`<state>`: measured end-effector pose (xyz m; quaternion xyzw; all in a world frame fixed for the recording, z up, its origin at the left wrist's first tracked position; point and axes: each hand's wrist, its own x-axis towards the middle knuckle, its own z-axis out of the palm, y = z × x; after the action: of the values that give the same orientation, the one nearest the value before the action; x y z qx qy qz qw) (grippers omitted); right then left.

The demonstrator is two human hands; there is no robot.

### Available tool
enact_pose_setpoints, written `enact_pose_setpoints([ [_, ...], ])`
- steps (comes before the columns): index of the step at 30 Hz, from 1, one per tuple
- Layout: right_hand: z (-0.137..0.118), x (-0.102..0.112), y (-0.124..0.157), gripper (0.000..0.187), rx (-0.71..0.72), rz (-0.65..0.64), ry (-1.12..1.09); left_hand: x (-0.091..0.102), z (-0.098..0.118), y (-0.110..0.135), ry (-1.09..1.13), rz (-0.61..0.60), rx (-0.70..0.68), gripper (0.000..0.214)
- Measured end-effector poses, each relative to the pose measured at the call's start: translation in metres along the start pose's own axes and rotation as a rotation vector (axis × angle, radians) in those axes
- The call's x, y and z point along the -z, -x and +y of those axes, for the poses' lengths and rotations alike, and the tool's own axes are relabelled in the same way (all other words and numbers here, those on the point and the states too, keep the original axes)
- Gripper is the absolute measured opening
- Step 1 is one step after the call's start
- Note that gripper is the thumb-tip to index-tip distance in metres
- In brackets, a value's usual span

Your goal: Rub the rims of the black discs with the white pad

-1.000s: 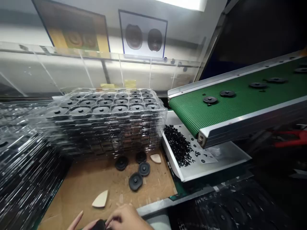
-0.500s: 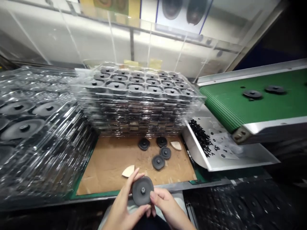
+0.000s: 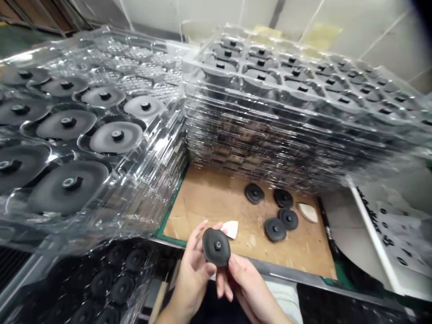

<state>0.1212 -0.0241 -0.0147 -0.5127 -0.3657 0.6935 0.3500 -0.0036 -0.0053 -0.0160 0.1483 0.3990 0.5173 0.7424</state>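
A dark grey rounded disc with a short central stud [image 3: 211, 252] is held between both hands above the front edge of the bench. My left hand [image 3: 191, 274] grips its left and lower rim, thumb below and fingers behind. With thumb and fingertips, my right hand [image 3: 248, 276] pinches the lower right rim. Just behind the disc, a cream wedge-shaped piece [image 3: 232, 229] lies on the brown cardboard [image 3: 202, 193]. Several similar discs [image 3: 275, 229] lie loose on the cardboard to the right, beside another cream wedge [image 3: 308, 212].
A tall stack of clear plastic trays [image 3: 270, 130] filled with discs stands behind the cardboard. Another tray stack [image 3: 148, 175] rises at the left, its top partly filled. At right is a white bin [image 3: 374, 238] with small black parts. More discs [image 3: 121, 288] sit low at left.
The view has swung left, bringing the left tray stack closer and taking the green conveyor out of sight. Both hands still hold the disc, now tilted slightly differently.
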Motion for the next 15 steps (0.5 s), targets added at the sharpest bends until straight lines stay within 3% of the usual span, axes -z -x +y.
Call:
enact_pose_setpoints([
  [4, 0.006, 0.029, -0.013, 0.039, 0.162, 0.287, 0.342, 0.004, 0.010, -0.011, 0.125, 0.020, 0.068, 0.052],
  [6, 0.013, 0.044, -0.023, 0.036, 0.221, 0.432, 0.506, 0.008, 0.014, -0.016, 0.163, 0.031, 0.102, 0.050],
  [8, 0.023, 0.051, -0.033, 0.037, 0.259, 0.497, 0.644, 0.010, 0.017, -0.020, 0.187, 0.038, 0.136, 0.048],
  [12, 0.037, 0.047, -0.044, 0.025, 0.360, 0.407, 0.827, 0.010, 0.019, -0.022, 0.230, 0.056, 0.177, 0.043],
  [15, 0.026, 0.044, -0.048, 0.019, 0.440, 0.294, 0.895, 0.007, 0.021, -0.023, 0.235, 0.063, 0.193, 0.043],
])
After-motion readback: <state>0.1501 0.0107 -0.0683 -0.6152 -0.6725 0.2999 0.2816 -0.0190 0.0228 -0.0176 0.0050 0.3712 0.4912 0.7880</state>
